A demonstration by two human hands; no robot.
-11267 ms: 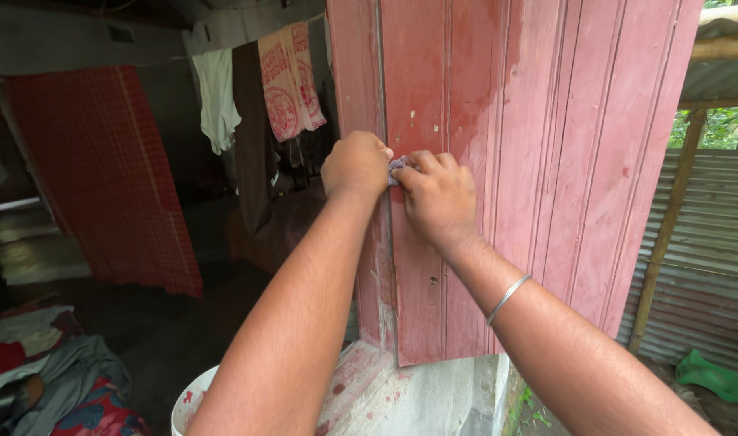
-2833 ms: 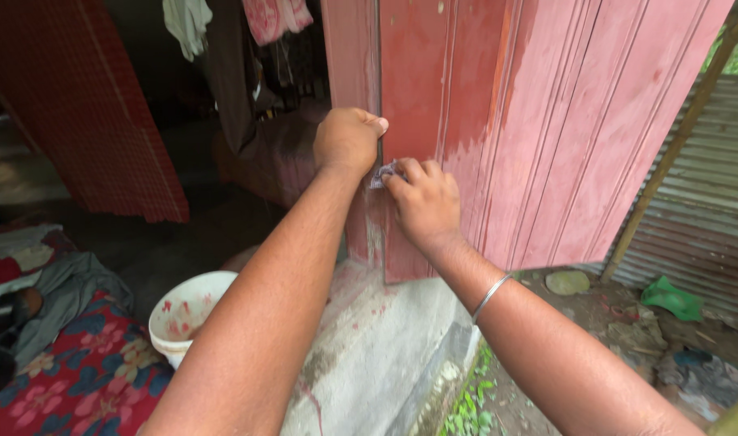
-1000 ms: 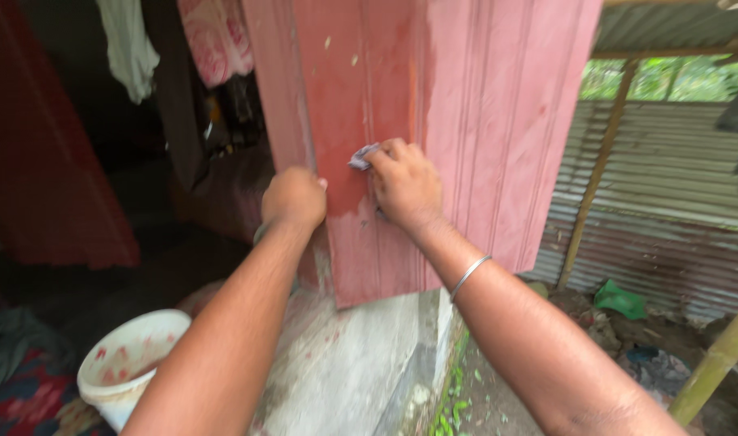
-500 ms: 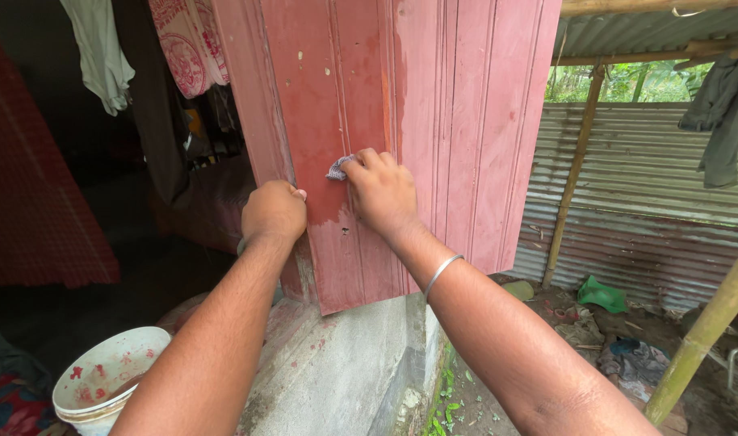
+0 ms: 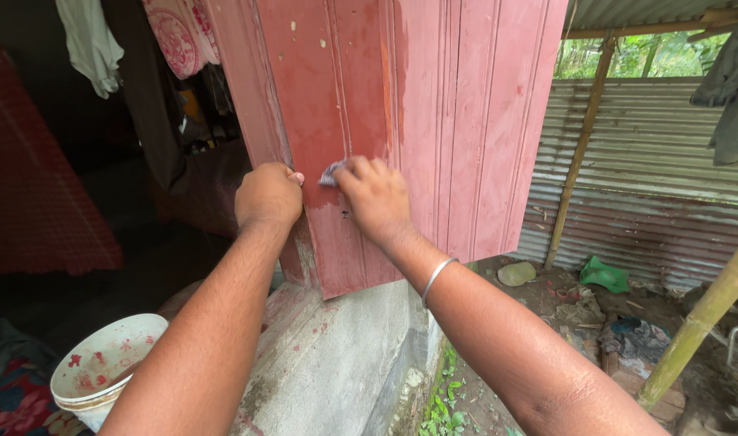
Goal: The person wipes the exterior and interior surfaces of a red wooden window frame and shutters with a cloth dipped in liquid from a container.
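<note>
Two bare hands work at the left edge of a red grooved wooden door panel (image 5: 433,121). The right hand (image 5: 375,198) pinches a small crumpled grey rag (image 5: 330,173) between thumb and fingertips and presses it flat against the panel's face, just right of the edge; most of the rag is hidden under the fingers. The left hand (image 5: 268,196) is curled into a closed fist around the panel's left edge, its thumb tip touching the wood just beside the rag. A thin silver bangle (image 5: 435,277) circles the right wrist.

Darker, wetter-looking red covers the left part of the panel, paler pink the right. Below the panel runs a grey concrete sill (image 5: 337,363) flecked with red. Near left, on the floor, stands a white bucket (image 5: 102,371) smeared red inside, beside a flowered cloth (image 5: 14,404). Clothes (image 5: 86,40) hang far left in the dark room. To the right stand a corrugated metal fence (image 5: 660,178), a bamboo post (image 5: 696,323) and a green bag (image 5: 603,274) on the littered ground.
</note>
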